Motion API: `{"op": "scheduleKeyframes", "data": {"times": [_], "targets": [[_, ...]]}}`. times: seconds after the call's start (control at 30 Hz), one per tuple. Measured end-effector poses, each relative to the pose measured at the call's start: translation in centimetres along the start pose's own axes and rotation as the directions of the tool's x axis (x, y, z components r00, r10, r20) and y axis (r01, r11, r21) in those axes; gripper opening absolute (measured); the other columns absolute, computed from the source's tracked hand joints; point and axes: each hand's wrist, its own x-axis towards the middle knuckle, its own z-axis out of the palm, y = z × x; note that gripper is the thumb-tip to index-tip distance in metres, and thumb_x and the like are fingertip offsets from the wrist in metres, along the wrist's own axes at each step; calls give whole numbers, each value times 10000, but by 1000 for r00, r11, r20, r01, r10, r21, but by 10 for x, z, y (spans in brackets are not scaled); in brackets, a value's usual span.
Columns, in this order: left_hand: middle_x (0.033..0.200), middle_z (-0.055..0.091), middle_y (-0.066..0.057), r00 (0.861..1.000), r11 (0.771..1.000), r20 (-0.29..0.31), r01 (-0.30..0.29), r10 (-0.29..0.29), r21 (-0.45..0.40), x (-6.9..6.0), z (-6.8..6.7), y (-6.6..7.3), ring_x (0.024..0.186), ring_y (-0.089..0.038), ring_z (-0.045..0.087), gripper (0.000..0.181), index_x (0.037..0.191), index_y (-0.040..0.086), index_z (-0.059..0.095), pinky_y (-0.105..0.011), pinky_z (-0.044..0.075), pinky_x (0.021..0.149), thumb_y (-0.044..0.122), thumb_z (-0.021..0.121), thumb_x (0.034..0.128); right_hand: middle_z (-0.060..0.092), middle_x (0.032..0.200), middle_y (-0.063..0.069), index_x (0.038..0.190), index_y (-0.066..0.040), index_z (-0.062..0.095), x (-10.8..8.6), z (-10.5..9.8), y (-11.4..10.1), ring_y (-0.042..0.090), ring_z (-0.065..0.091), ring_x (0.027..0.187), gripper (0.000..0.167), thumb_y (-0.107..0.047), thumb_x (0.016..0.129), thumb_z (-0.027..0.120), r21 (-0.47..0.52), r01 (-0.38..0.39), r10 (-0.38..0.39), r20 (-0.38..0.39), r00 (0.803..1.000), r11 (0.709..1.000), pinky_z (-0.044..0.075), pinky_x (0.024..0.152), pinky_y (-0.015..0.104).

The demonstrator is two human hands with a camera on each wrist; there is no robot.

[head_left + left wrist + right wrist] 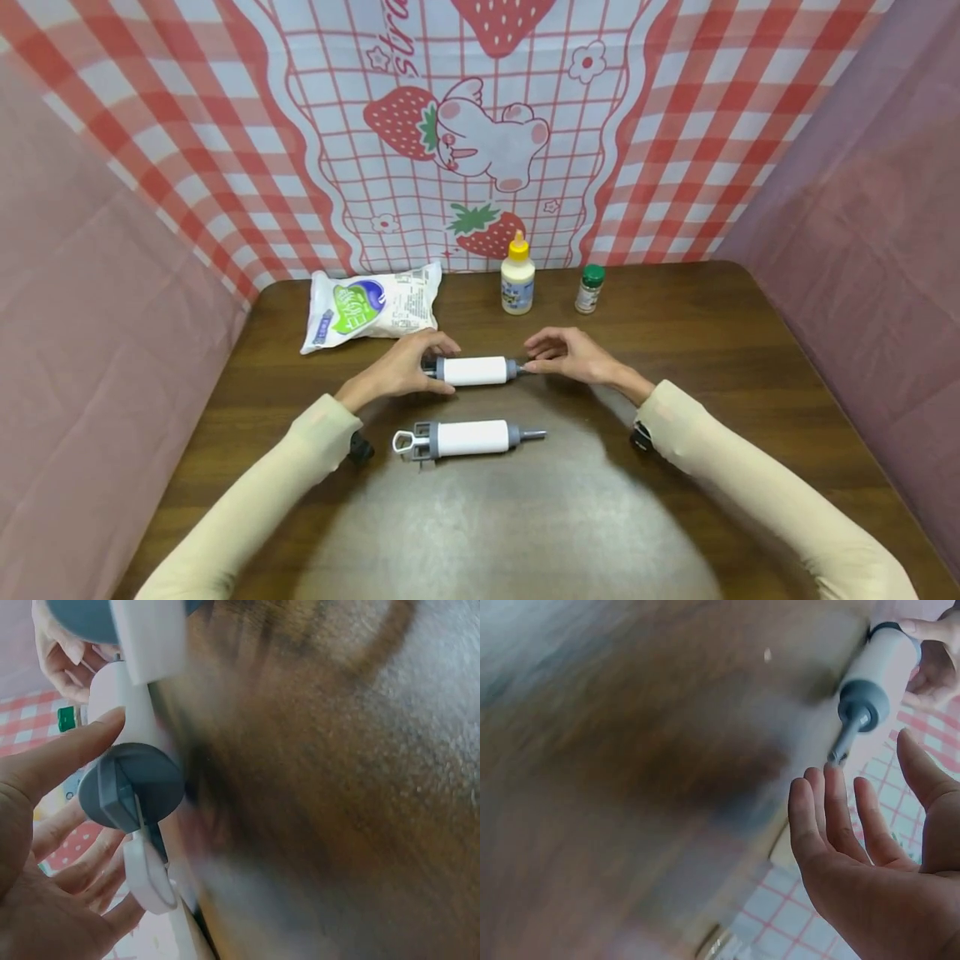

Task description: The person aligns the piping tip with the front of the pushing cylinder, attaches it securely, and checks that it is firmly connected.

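Note:
A white-barrelled syringe (pixel 476 371) with grey ends lies across the table between both hands. My left hand (pixel 408 364) is around its handle end, thumb on the near side and fingers on the far side, spread apart. In the left wrist view, the grey end cap (pixel 154 780) and white loop handle (pixel 150 876) show between thumb and fingers. My right hand (pixel 572 357) is at the nozzle end, its fingers loosely bent; in the right wrist view, a fingertip is close to the nozzle (pixel 845 740). Whether they touch I cannot tell. Nearer me lies a second, similar syringe (pixel 472 437).
At the back left lies a white printed plastic bag (pixel 371 307). A yellow-capped squeeze bottle (pixel 517 282) and a small green-lidded jar (pixel 590 290) stand along the back of the brown table (pixel 712 375). Behind them hangs a strawberry-patterned cloth (pixel 480 212).

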Motion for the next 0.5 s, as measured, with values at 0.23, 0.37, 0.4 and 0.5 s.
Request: {"op": "scheduleKeyframes", "data": {"times": [0.23,0.37,0.4,0.5], "targets": [[1242,705,-179,999,1000,-51,-16,17,16,-6,-5,1,1145,-361,653,629,1273,18,678,-519,539,1029,238,950,750,718,1255,240,1282,55,654,-24,-20,-7,353,704,1154,406,-163,958,765,-92,10,-16,-60,998,996,589,1011,460],[1287,695,-154,996,997,-82,-38,44,66,-14,-9,4,1214,-346,643,648,1314,44,664,-516,498,1093,273,936,772,707,1302,215,1307,-1,658,-40,-28,-11,390,683,1202,429,-231,961,769,-208,49,-70,-96,993,977,575,1024,514],[1298,689,-141,995,996,-89,-42,49,81,-16,-10,5,1231,-336,638,654,1327,53,658,-512,490,1108,286,930,780,704,1312,211,1317,-16,655,-45,-30,-13,398,677,1212,435,-242,962,769,-243,65,-92,-103,990,968,570,1028,526],[1341,664,-100,993,991,-102,-48,61,125,-24,-13,8,1279,-308,614,678,1371,77,631,-512,462,1144,327,909,805,684,1358,189,1363,-55,630,-57,-33,-18,399,659,1242,481,-280,961,769,-363,110,-160,-110,981,925,552,1037,547]]}}
